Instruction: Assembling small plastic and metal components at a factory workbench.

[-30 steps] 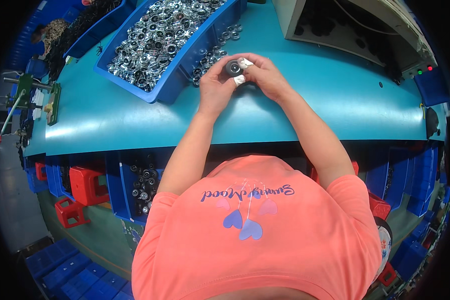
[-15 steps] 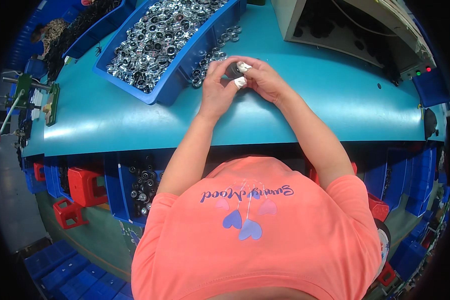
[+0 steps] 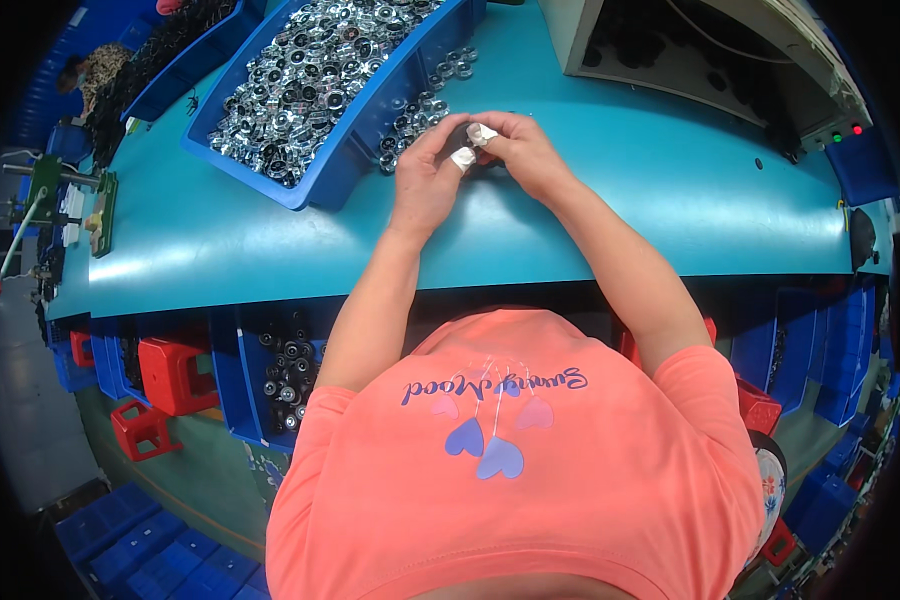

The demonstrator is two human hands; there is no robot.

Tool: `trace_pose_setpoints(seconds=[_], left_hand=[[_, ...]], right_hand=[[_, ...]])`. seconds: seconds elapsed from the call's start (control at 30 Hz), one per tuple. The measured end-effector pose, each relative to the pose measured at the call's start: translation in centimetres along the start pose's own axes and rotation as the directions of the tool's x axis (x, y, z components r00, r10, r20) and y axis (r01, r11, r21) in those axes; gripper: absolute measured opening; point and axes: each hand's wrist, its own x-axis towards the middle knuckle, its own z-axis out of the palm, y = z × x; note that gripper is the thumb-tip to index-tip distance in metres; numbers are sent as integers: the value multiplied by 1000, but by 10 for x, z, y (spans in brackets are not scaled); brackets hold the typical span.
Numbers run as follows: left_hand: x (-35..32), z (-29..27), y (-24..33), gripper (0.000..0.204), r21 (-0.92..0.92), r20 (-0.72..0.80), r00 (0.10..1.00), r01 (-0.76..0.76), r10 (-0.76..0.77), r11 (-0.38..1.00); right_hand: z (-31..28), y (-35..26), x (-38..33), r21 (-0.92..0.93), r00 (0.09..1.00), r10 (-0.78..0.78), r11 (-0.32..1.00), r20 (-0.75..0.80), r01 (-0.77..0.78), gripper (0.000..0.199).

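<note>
My fingers (image 3: 464, 157) were pinched together at the far middle of the worktop (image 3: 270, 240), two of the tips wrapped in white tape. Between them sat a small part, but the fingers covered it almost wholly; I could not tell its shape from this view. Both hands were closed about it: the left hand (image 3: 425, 185) curled in from one side, the right hand (image 3: 520, 150) from the other, touching over the part, just above the teal surface.

Judging by the loose parts (image 3: 415, 115) lying just beside my left hand, small round shiny metal pieces with dark centres, I took the held one to be of the same kind: stiff, dense for its bulk, smooth and likely slippery on the plated rim. I judged it not fragile, but easy to drop. The taped tips gave me grip there; the outer rim, held from opposite sides, seemed the sound place to take it.

Farther out, the blue bin (image 3: 370, 110) at the far left stood heaped with the same shiny pieces (image 3: 300, 70). A grey machine housing (image 3: 690, 50) stood at the far right edge, with small red and green lamps (image 3: 847, 132) at its corner.
</note>
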Motion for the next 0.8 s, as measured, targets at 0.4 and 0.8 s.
trace_pose_setpoints(seconds=[0.4, 0.8], left_hand=[[0, 2, 10, 41, -214, 18, 990, 144, -143, 966], [-4, 1, 9, 29, -162, -103, 990, 77, -94, 984]], right_hand=[[-8, 8, 5, 354, 995, 28, 933, 100, -62, 41], [-6, -4, -2, 132, 988, 66, 988, 137, -84, 37]])
